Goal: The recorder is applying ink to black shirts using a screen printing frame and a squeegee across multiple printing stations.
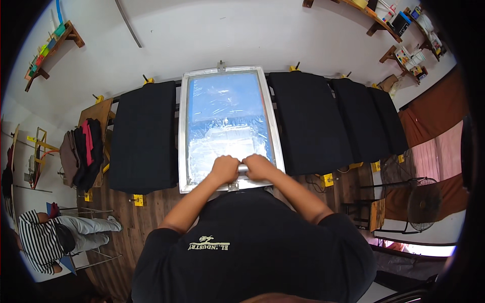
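My left hand (225, 168) and my right hand (259, 167) are closed side by side on a squeegee (243, 167); only a short grey piece of it shows between my fists. The squeegee is at the near end of a screen printing frame (183, 126). That frame has a silvery rim, a blue far half and a whitish, smeared near half. Metal clamps (221, 65) grip its far and near ends. What lies under the frame is hidden.
Black garments on boards flank the frame, one to the left (144, 136) and several to the right (310, 121). Folded clothes (81, 154) lie on a wooden board at left. Another person (55, 237) is at lower left. A standing fan (424, 204) is at right.
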`<action>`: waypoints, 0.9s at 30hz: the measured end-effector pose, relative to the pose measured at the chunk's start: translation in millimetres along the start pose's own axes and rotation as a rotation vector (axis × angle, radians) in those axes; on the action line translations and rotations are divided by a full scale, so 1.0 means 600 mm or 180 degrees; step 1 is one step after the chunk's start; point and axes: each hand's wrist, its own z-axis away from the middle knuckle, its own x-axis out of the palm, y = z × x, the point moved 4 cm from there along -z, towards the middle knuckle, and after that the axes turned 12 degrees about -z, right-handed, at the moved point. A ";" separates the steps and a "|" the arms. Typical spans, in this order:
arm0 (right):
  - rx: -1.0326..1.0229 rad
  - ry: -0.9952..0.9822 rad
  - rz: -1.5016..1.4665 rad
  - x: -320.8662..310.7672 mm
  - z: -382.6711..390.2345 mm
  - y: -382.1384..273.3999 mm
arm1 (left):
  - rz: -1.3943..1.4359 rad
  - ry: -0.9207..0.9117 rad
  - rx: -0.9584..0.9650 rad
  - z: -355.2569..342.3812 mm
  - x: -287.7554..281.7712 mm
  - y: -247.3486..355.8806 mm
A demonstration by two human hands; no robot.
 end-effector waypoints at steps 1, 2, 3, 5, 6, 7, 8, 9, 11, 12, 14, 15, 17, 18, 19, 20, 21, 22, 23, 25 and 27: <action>0.0145 -0.0316 -0.0031 -0.014 -0.018 0.008 | 0.0052 -0.0214 -0.0002 -0.013 -0.011 -0.010; 0.0058 -0.0436 -0.0064 -0.032 -0.035 0.005 | 0.0029 -0.0261 -0.0022 -0.026 -0.019 -0.022; -0.0014 -0.0536 -0.0093 -0.050 -0.050 0.005 | 0.0001 -0.0300 -0.0019 -0.042 -0.028 -0.031; 0.0075 -0.0147 0.0018 -0.075 -0.080 0.012 | 0.0020 0.0051 -0.0274 -0.069 -0.043 -0.049; -0.0026 0.0127 0.0088 -0.079 -0.094 0.030 | 0.0004 0.0281 -0.0291 -0.089 -0.036 -0.057; -0.0030 0.0248 0.0136 -0.085 -0.103 0.040 | 0.0004 0.0287 -0.0264 -0.105 -0.023 -0.059; -0.0017 0.0323 0.0187 -0.083 -0.106 0.049 | -0.0072 0.0355 -0.0258 -0.121 -0.011 -0.059; -0.0041 0.0372 0.0236 -0.083 -0.115 0.048 | -0.0151 0.0419 -0.0296 -0.125 -0.013 -0.064; -0.0100 0.0350 0.0231 -0.070 -0.108 0.049 | -0.0259 0.0402 -0.0253 -0.120 -0.007 -0.066; -0.0144 0.0325 0.0220 -0.064 -0.102 0.048 | -0.0279 0.0323 -0.0187 -0.111 -0.006 -0.061; -0.0126 0.0279 0.0251 -0.067 -0.107 0.052 | -0.0330 0.0191 -0.0084 -0.110 -0.011 -0.058; -0.0115 0.0234 0.0277 -0.065 -0.107 0.046 | -0.0317 0.0168 -0.0097 -0.109 -0.013 -0.060; -0.0143 0.0298 0.0272 -0.066 -0.100 0.035 | -0.0299 -0.0109 0.0018 -0.106 -0.014 -0.060; -0.0096 0.0151 0.0257 -0.066 -0.094 0.032 | -0.0291 -0.0113 0.0024 -0.103 -0.019 -0.057; -0.0049 0.0008 0.0243 -0.063 -0.090 0.031 | -0.0229 -0.0202 0.0065 -0.096 -0.024 -0.052; -0.0043 -0.0046 0.0228 -0.055 -0.084 0.032 | -0.0170 -0.0289 0.0107 -0.090 -0.025 -0.047; -0.0056 -0.0092 0.0224 -0.048 -0.078 0.028 | -0.0179 -0.0273 0.0104 -0.083 -0.028 -0.044; -0.0081 -0.0164 0.0236 -0.041 -0.070 0.020 | -0.0122 -0.0323 0.0170 -0.071 -0.023 -0.040; 0.0086 -0.0335 0.0217 -0.034 -0.059 0.016 | -0.0066 -0.0373 0.0236 -0.059 -0.018 -0.035; 0.0057 -0.0352 0.0272 -0.016 -0.036 0.014 | 0.0046 -0.0311 0.0262 -0.036 -0.014 -0.019; 0.0118 -0.0258 0.0207 0.001 -0.010 0.011 | 0.0001 -0.0167 0.0216 -0.013 -0.004 -0.001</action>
